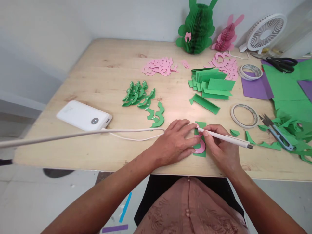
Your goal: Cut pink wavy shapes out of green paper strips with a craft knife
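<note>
My right hand (223,151) is closed round a white pen (226,138), its tip at the upper end of a pink curved paper cutout (200,148). That cutout lies on a strip of green paper (201,125) near the table's front edge. My left hand (174,141) rests palm down with its fingers spread, the fingertips pressing on the cutout and strip. The fingers hide the cutout's middle. Left of them lie green wavy cutouts (159,118), several more heaped behind. A folded green strip (206,103) lies beyond my hands.
A white power bank (84,115) with a cable (131,130) sits at left. To the right are tape rolls (244,115), blue-handled snips (278,133), green scraps (297,130) and black scissors (281,64). Paper rabbits (198,29) and a fan (266,32) stand behind.
</note>
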A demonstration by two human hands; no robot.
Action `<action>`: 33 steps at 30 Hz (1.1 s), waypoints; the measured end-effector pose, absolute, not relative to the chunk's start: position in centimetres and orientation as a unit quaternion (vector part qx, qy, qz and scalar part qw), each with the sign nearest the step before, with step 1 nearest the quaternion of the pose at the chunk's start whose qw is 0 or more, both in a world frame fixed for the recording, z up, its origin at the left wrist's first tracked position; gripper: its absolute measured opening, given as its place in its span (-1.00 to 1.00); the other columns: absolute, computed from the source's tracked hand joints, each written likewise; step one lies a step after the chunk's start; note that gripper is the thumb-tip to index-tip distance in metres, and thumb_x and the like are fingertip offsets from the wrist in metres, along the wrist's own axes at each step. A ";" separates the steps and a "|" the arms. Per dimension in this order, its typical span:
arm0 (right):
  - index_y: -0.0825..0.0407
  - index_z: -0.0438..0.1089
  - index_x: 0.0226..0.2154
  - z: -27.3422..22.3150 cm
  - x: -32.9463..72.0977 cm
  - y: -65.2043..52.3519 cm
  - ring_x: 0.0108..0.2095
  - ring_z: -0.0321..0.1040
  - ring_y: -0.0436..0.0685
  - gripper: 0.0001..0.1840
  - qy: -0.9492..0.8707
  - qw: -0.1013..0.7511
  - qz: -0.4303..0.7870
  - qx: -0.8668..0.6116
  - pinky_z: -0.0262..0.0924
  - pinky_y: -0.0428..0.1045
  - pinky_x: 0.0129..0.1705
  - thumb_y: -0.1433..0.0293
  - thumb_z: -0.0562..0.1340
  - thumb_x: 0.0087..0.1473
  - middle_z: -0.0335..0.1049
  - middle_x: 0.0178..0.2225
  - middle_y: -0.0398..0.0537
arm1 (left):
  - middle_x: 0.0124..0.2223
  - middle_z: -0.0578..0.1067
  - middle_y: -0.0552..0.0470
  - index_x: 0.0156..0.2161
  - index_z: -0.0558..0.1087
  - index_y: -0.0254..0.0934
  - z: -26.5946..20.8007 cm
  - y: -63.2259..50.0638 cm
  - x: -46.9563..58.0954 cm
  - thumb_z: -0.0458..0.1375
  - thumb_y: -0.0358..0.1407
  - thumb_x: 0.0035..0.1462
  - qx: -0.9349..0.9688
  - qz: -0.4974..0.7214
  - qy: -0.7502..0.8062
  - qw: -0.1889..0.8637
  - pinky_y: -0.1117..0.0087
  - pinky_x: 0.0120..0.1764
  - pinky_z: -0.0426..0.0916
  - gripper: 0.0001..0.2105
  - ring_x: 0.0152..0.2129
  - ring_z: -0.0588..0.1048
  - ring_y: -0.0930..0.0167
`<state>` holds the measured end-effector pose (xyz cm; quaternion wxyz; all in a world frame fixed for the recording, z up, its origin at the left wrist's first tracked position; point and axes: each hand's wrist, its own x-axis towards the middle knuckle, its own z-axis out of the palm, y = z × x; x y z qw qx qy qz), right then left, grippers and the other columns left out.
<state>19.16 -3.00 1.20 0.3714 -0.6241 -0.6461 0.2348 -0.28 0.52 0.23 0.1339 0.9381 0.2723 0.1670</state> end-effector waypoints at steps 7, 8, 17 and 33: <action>-0.02 0.39 -0.32 1.4 19.1 -3.1 -0.42 0.43 0.05 -0.89 -0.647 0.364 0.226 -0.631 0.26 -0.04 -0.37 0.30 0.19 0.17 0.50 -0.41 -0.16 | 0.24 0.29 -0.14 0.07 0.44 -0.15 0.0 0.5 -0.3 0.07 -0.24 0.29 0.937 0.174 0.272 0.135 0.01 0.19 0.14 -0.71 0.17 0.21 0.12; -0.02 0.39 -0.32 1.4 19.1 -3.1 -0.42 0.43 0.05 -0.89 -0.646 0.364 0.227 -0.632 0.26 -0.04 -0.37 0.30 0.19 0.17 0.50 -0.41 -0.16 | 0.24 0.29 -0.14 0.08 0.43 -0.15 0.0 0.5 -0.3 0.07 -0.24 0.29 0.937 0.175 0.272 0.135 0.01 0.19 0.14 -0.71 0.17 0.20 0.12; -0.04 0.39 -0.30 1.2 19.2 -3.2 -0.42 0.41 0.03 -0.89 -0.642 0.373 0.235 -0.627 0.26 -0.06 -0.38 0.30 0.19 0.18 0.49 -0.40 -0.19 | 0.23 0.29 -0.14 0.06 0.44 -0.15 0.0 0.5 -0.2 0.07 -0.23 0.29 0.937 0.174 0.273 0.133 0.01 0.19 0.14 -0.72 0.17 0.21 0.12; -0.04 0.39 -0.34 1.5 19.0 -3.2 -0.46 0.43 0.04 -0.93 -0.659 0.373 0.209 -0.619 0.27 -0.06 -0.42 0.34 0.20 0.16 0.50 -0.43 -0.19 | 0.24 0.29 -0.14 0.08 0.43 -0.17 -0.2 0.5 -0.3 0.07 -0.23 0.29 0.936 0.183 0.271 0.133 0.01 0.20 0.13 -0.70 0.18 0.21 0.12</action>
